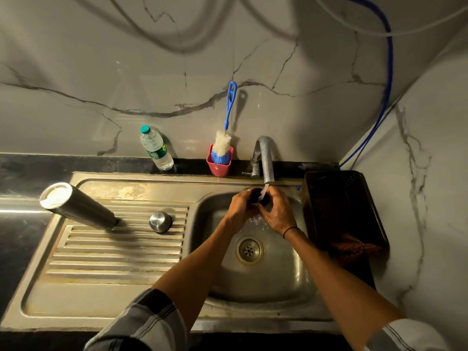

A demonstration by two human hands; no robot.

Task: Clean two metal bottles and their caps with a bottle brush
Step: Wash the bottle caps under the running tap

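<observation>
Fingers of left hand (pixel 240 207) and right hand (pixel 277 211) gripping dark cap (pixel 256 195) under tap (pixel 266 160), above basin (pixel 291 279) centre

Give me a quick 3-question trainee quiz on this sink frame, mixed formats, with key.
1. True or false: the bottle brush is in the person's grip.
2. Multiple choice: where does the steel cap sit? A) in the sink basin B) on the ribbed drainboard C) in the red cup
3. Fill in: both the left hand and right hand hold a small dark object under the running ____.

Key:
1. False; it stands in the red cup by the wall.
2. B, right of the metal bottle.
3. Tap.
</observation>
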